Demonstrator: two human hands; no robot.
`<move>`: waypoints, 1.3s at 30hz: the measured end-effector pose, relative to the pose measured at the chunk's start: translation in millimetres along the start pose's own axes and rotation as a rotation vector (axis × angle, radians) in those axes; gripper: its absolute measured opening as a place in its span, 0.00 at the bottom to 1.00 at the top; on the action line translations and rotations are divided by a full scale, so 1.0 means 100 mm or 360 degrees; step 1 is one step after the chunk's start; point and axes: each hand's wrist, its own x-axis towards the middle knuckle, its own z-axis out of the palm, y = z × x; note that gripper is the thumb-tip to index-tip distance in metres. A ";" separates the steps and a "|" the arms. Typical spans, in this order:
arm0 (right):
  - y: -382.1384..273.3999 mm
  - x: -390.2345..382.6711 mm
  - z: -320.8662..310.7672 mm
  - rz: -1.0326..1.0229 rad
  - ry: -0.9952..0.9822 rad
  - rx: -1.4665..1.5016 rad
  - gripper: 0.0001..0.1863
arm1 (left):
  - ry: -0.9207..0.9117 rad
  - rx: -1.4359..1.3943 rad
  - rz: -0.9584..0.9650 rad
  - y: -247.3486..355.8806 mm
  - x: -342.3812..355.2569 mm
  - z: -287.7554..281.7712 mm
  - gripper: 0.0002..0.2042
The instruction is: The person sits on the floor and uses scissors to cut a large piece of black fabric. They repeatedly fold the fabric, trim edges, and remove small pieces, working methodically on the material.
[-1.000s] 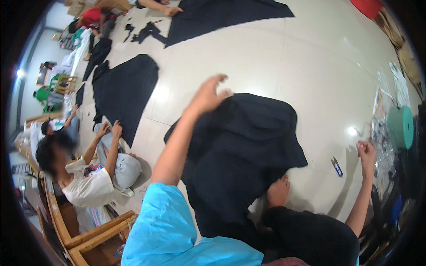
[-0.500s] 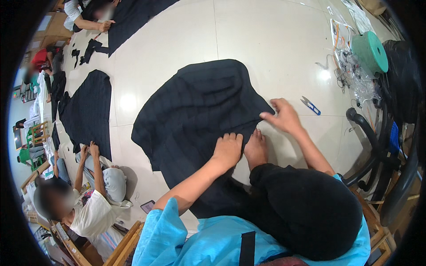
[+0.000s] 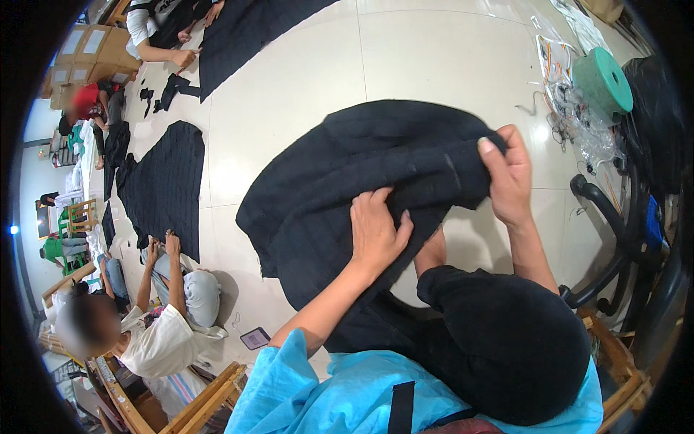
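A large piece of black fabric (image 3: 325, 173) with faint stripes lies over the floor and my lap, in loose folds. My right hand (image 3: 512, 177) pinches its right-hand edge between thumb and fingers and holds that corner up off the floor. My left hand (image 3: 376, 230) rests on top of the fabric near its lower middle, thumb apart and fingers a little bent. Part of my bare foot (image 3: 432, 251) shows beside the cloth, between my two arms. The thread snips are hidden from view.
A green roll (image 3: 601, 81) and tangled clear plastic (image 3: 578, 123) lie at the right, near a black chair base (image 3: 603, 210). At the left a co-worker (image 3: 163, 336) handles another black cloth (image 3: 165, 184). A phone (image 3: 254, 338) lies near that person; another person works at the top.
My right hand has gripped the fabric's right edge and raised it up and away. My left hand has shifted up along the cloth and its fingers have spread. The blue snips have gone from sight.
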 end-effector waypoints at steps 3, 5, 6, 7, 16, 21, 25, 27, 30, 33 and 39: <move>-0.34 -0.10 -0.09 -0.0013 0.0134 0.0297 0.12 | 0.0048 -0.0010 -0.0062 0.24 -0.29 -0.26 0.47; -0.61 -0.18 -0.11 -0.0080 0.0320 0.0291 0.24 | 0.0039 0.0047 -0.0067 0.33 -0.54 -0.37 0.50; -0.79 -0.22 -0.09 -0.0189 0.0364 0.0261 0.25 | -0.0085 -0.0034 -0.0126 0.40 -0.62 -0.43 0.50; -0.88 -0.22 -0.07 -0.0292 0.0392 0.0262 0.27 | -0.0204 -0.0081 -0.0194 0.46 -0.70 -0.53 0.49; -0.82 1.39 -0.21 -0.0332 -0.0060 0.0279 0.17 | 0.0149 0.0258 -0.0768 -0.58 -0.82 -1.58 0.33; -0.81 2.44 0.45 -0.0259 -0.0279 0.0383 0.07 | 0.0642 0.0504 -0.0405 -1.45 0.00 -2.52 0.33; -1.84 2.14 0.55 -0.0647 -0.0391 0.0425 0.09 | 0.1084 0.0239 -0.0252 -1.06 0.61 -3.19 0.33; -2.10 1.97 0.50 -0.0765 -0.0425 0.0436 0.11 | 0.1194 0.0260 -0.0144 -0.77 0.63 -3.39 0.32; -1.94 1.80 0.36 -0.0622 -0.0511 0.0448 0.14 | 0.1231 0.0672 -0.0151 -0.47 0.18 -3.54 0.25; -1.44 1.70 -0.12 -0.0155 -0.0287 0.0254 0.16 | 0.1023 0.1013 0.0081 -0.39 -0.17 -3.35 0.24; 0.56 1.55 -0.82 0.0693 0.0110 -0.0216 0.24 | 0.0252 0.0626 -0.0257 -0.79 -0.67 -2.34 0.30</move>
